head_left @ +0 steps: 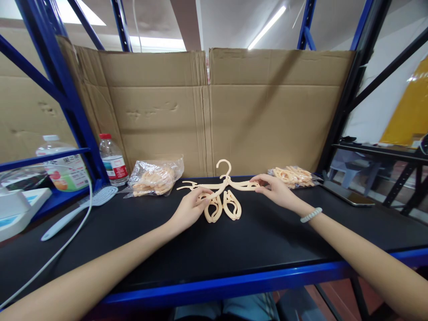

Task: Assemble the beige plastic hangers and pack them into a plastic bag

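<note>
Cream plastic folding hangers lie at the middle of the black tabletop (pixel 187 254). One hanger (pixel 240 184) has its arms spread and its hook pointing to the back. My left hand (pixel 191 207) pinches a left arm of the hangers between thumb and fingers. The tip of the right arm is held between the thumb and fingers of my right hand (pixel 274 191). Two folded loop-shaped pieces (pixel 232 206) rest just in front, between my hands. Left of centre, another thin arm (pixel 187 186) sticks out past my left fingers.
Clear bags of cream hangers lie at back left (pixel 154 178) and back right (pixel 294 176). A red-capped bottle (pixel 113 162), a brush (pixel 80 210) and a white cable are at left. A phone (pixel 349 194) lies at right. Cardboard (pixel 160 111) stands behind.
</note>
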Tool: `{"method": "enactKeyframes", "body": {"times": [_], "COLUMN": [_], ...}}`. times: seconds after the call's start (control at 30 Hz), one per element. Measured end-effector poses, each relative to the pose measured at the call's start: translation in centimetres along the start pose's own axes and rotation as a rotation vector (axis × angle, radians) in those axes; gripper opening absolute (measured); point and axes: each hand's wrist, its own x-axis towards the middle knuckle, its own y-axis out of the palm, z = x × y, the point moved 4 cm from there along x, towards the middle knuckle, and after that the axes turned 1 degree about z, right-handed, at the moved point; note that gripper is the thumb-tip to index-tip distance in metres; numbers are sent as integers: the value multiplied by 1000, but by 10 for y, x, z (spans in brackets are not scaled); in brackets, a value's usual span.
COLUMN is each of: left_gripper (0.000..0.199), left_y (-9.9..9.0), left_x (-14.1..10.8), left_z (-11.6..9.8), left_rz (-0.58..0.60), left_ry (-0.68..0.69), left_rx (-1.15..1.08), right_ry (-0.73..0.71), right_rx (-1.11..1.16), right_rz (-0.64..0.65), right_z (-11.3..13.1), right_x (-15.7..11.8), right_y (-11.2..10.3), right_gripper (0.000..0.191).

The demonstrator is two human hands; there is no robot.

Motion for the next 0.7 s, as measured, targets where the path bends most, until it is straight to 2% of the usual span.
{"method": "enactKeyframes", "body": {"times": [0.2,0.43,0.7], "left_gripper": [48,49,61], "left_y": [-1,-7,-8], "left_x": [1,0,0], "left_z": [0,-5,1], "left_rz": [-78,-209,-280], "left_ry": [-118,-203,-238], "left_rx": [-305,-501,-642], "right_ry": [98,168,232], "right_rx": [257,400,684], "right_rz": [63,11,-71], "right_z": [-4,-9,-11], "right_x": [2,1,1], "right_y": [3,-1,0], "right_gripper": [28,29,31]}}
